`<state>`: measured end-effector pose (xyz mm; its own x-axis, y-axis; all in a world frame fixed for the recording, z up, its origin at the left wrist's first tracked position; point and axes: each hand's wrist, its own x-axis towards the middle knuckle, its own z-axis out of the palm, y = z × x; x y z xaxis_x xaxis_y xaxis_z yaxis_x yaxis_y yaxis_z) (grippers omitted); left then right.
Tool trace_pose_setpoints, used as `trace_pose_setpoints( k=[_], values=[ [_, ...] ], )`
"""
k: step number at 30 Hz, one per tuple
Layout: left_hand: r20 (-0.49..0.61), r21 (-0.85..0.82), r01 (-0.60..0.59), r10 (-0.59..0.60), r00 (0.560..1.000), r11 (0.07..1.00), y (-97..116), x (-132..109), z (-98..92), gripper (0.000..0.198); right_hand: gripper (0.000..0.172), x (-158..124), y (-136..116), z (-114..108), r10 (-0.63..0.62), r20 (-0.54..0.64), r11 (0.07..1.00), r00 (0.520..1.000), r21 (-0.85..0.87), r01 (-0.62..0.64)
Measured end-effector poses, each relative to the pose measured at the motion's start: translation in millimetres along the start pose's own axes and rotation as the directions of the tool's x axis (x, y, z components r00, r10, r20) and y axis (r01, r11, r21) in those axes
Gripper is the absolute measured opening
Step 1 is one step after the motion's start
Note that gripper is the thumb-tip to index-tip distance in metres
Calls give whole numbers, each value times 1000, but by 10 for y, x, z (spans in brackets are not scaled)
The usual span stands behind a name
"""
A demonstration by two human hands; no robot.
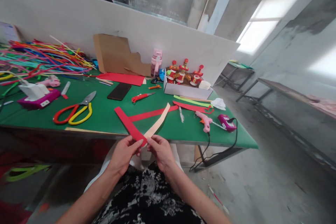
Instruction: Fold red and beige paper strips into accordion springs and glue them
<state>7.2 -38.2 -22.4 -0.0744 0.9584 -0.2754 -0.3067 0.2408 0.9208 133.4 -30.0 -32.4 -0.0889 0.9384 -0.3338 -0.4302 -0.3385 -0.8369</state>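
Observation:
My left hand (pixel 125 151) pinches the near end of a wide red paper strip (pixel 128 123) that reaches up over the green table's front edge (pixel 105 133). Right beside it, my right hand (pixel 160 149) pinches the near end of a cream paper strip (pixel 160 120). The two strips meet in a V between my fingertips, just in front of the table edge and above my lap. A thinner red strip (pixel 152 113) lies on the table behind them.
On the table lie red-and-yellow scissors (pixel 75 111), a red utility knife (pixel 140 97), a black phone (pixel 119 91), a pink glue gun (pixel 205 120) with cable, a white box (pixel 185 89) of red ornaments, cardboard (pixel 115 54), and a heap of coloured pipe cleaners (pixel 39 57).

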Motion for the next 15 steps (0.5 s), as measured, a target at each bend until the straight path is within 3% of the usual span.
trace_pose_setpoints(
  k=[3, 9, 15],
  values=[
    [2, -13, 3, -3, 1000, 1000, 100, -4, -3, 41, 38, -63, -61, 15, -29, 26, 998, 999, 48, 28],
    [79, 33, -42, 39, 996, 999, 155, -6, -14, 35, 35, -81, -91, 49, 36, 75, 989, 997, 138, -47],
    [67, -5, -48, 48, 997, 999, 129, 48, 20, 36, 30, 59, -53, 151, -172, 6, 984, 985, 41, 171]
  ],
)
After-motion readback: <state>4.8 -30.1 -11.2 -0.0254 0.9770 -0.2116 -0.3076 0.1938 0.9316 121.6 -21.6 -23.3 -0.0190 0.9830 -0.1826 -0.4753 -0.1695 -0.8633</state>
